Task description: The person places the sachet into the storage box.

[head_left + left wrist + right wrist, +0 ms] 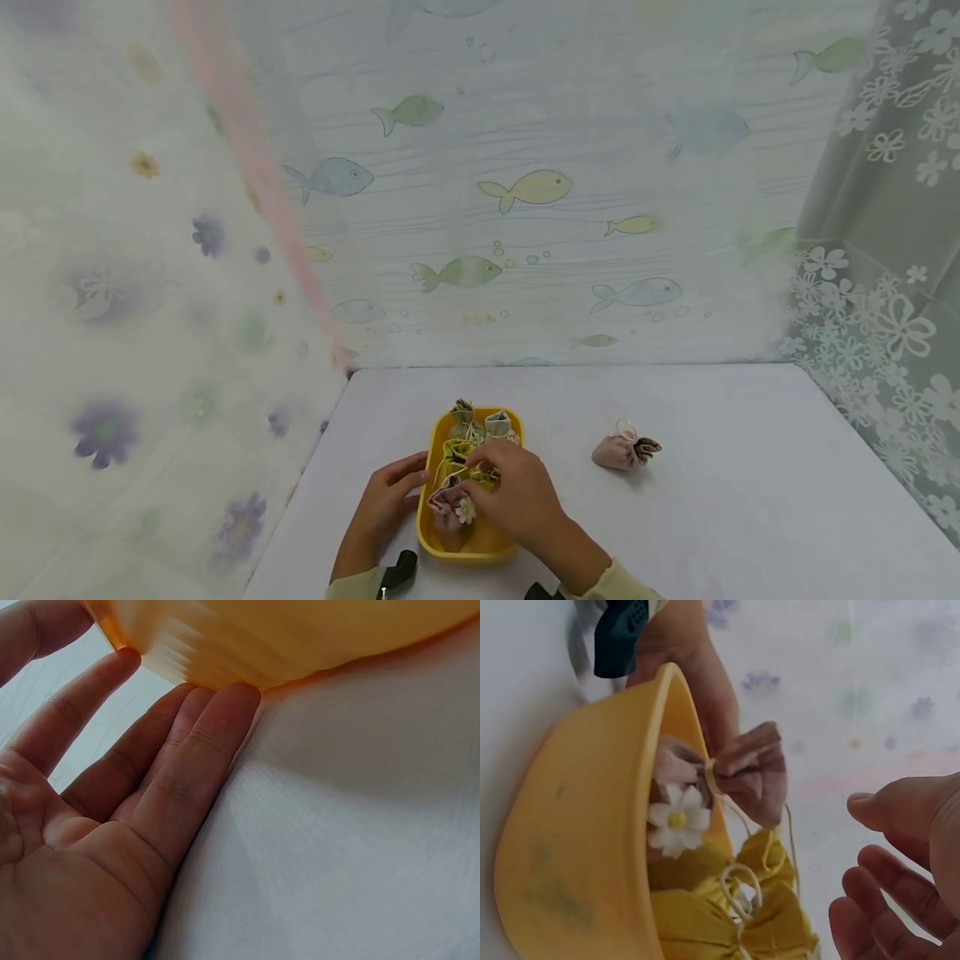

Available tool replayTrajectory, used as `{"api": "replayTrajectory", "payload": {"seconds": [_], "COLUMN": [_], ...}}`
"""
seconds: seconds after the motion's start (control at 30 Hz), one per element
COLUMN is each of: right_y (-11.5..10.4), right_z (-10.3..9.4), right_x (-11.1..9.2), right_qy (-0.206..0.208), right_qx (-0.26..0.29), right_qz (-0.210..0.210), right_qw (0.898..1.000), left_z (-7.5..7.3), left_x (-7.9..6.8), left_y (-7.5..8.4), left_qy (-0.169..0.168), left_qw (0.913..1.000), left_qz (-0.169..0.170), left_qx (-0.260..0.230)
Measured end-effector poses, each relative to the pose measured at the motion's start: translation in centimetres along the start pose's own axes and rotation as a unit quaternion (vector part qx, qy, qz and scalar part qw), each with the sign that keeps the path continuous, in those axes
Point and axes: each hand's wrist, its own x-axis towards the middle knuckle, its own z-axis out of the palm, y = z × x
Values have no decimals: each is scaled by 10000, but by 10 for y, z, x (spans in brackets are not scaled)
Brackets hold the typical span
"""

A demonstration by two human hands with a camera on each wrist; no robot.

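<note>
A yellow plastic bin (468, 557) stands on the table, holding several small drawstring pouches. My left hand (384, 504) rests against the bin's left side, its fingertips touching the wall in the left wrist view. Over the bin hovers my right hand (525, 500); in the right wrist view its thumb and loosely bent fingers are apart, with nothing between them. Nearest to it is a pink pouch (754, 772) with a white flower (678, 819), upright at the bin's near end. Beside that pouch are yellow pouches (697, 922) with pale cords.
Another pink pouch (621, 451) lies on the white table (720, 500) to the right of the bin. At the bin's far end sit an olive pouch (464, 423) and a pale pouch (497, 426). Fish-patterned curtain (525, 250) hangs behind the table.
</note>
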Motion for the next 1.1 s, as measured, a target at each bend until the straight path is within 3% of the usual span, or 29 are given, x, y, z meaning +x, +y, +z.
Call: {"api": "replayTrajectory", "payload": {"seconds": [0.33,0.7,0.83,0.97,1.1], "right_y": [16,50,69,87,100], "right_z": [-22,-44,-53,-63,-73], "right_x": [-9,-18,-23,-27,-32], "right_qy": [990,1672,2134,2749,3127], "right_qx": [147,-506,-748,-1053,-1036], "right_qz": [-279,234,133,-148,13], "right_qw": [9946,9843,9740,9556,9442], "left_z": [1,-1,0,1,2], "left_x": [-1,0,-1,-1,-1], "left_y": [1,0,0,0,0], "left_qy": [92,72,105,116,117], "left_qw": [9999,10000,9999,9999,9999], "left_qz": [-50,-30,-54,-49,-53], "left_qx": [1,59,74,102,82]}}
